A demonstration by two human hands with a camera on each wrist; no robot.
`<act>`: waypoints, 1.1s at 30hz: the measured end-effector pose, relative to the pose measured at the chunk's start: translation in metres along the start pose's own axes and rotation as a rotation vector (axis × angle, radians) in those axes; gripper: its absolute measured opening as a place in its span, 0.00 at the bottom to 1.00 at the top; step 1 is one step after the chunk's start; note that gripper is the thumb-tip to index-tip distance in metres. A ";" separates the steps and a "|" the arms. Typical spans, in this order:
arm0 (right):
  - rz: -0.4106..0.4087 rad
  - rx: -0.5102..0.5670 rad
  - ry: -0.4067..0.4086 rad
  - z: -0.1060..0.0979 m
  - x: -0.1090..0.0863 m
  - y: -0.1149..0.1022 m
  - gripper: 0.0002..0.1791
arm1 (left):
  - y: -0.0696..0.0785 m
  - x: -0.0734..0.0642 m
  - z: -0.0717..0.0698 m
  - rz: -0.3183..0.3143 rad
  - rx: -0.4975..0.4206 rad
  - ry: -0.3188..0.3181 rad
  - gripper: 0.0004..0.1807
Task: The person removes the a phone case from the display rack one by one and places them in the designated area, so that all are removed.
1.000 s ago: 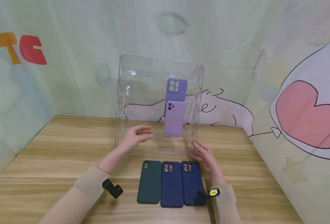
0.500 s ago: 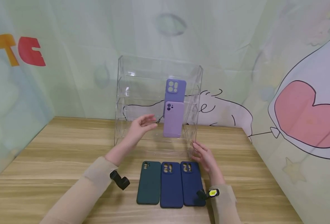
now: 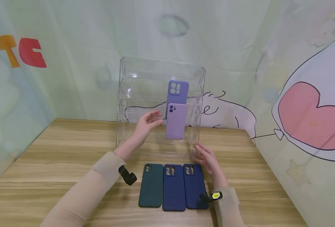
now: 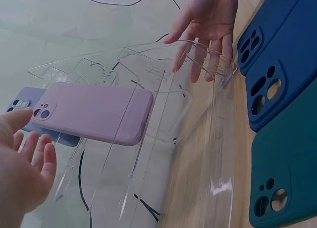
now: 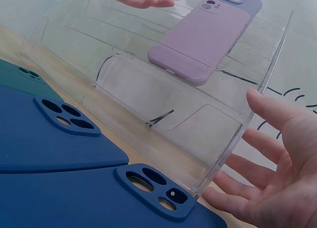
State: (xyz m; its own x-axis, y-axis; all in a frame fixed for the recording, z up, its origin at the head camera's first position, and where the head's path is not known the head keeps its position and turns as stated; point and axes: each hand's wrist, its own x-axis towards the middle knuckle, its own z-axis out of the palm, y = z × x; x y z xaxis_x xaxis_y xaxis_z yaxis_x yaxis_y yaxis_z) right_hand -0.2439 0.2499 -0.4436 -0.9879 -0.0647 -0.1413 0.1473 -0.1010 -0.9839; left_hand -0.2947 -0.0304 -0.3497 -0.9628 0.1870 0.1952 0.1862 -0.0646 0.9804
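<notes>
A clear tiered rack (image 3: 144, 91) stands on the table. In its right part a light purple phone case (image 3: 176, 121) leans in front of a violet-blue phone case (image 3: 181, 90). My left hand (image 3: 149, 124) is held just left of the light purple case, fingers loosely bent and nothing between them; in the left wrist view the thumb (image 4: 17, 118) looks close to the case's camera holes. With fingers fairly straight, my right hand (image 3: 208, 159) touches the rack's lower right side, which the right wrist view (image 5: 277, 163) shows closely.
In front of the rack, a dark green phone case (image 3: 151, 186) and two navy phone cases (image 3: 174, 189) lie side by side on the wooden table (image 3: 56, 170). Printed curtains (image 3: 79, 37) hang behind and at the sides.
My left hand has moved up and to the right, toward the light purple case. My right hand stays at the rack's side, and the cases have not moved.
</notes>
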 end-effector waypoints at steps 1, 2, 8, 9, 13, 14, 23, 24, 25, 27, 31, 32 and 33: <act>0.000 0.000 -0.002 0.000 0.000 0.000 0.29 | 0.000 0.001 0.001 0.007 0.000 0.003 0.30; 0.000 -0.001 -0.004 0.000 0.000 0.001 0.29 | 0.001 0.002 0.002 0.011 -0.004 0.007 0.29; 0.000 -0.006 -0.010 0.001 -0.001 0.001 0.29 | 0.003 0.009 0.006 0.040 -0.010 0.015 0.29; 0.001 -0.004 -0.008 0.001 -0.002 0.000 0.29 | 0.004 0.011 0.007 0.048 -0.010 0.013 0.29; -0.003 -0.003 -0.014 0.001 -0.003 0.000 0.29 | 0.005 0.016 0.009 0.069 -0.004 0.002 0.31; -0.002 0.001 -0.011 0.001 -0.003 0.000 0.29 | 0.006 0.017 0.010 0.074 -0.002 -0.001 0.31; 0.008 0.008 -0.010 0.001 -0.003 -0.001 0.29 | 0.003 0.027 0.016 0.083 0.022 0.006 0.30; 0.008 0.007 -0.010 0.001 -0.003 -0.001 0.29 | 0.002 0.028 0.017 0.085 0.019 0.006 0.30; 0.007 0.006 -0.012 0.001 -0.003 -0.002 0.29 | 0.001 0.029 0.017 0.088 0.022 0.004 0.30; 0.007 0.010 -0.008 0.001 -0.003 -0.003 0.29 | 0.000 0.030 0.018 0.102 0.029 0.002 0.30; 0.004 0.005 -0.015 0.000 -0.004 -0.004 0.29 | 0.000 0.030 0.020 0.125 0.074 0.019 0.29; 0.006 0.003 -0.015 0.000 -0.004 -0.005 0.29 | 0.001 0.030 0.021 0.123 0.093 0.023 0.29; 0.006 0.002 -0.017 0.000 -0.004 -0.005 0.29 | 0.002 0.031 0.022 0.117 0.112 0.024 0.29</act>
State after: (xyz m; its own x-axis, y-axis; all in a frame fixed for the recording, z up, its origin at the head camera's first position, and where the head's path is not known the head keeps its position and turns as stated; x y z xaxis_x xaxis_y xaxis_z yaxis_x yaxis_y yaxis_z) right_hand -0.2402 0.2505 -0.4381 -0.9860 -0.0821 -0.1453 0.1534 -0.1021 -0.9829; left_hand -0.3197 -0.0035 -0.3407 -0.9376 0.1607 0.3084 0.3163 0.0254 0.9483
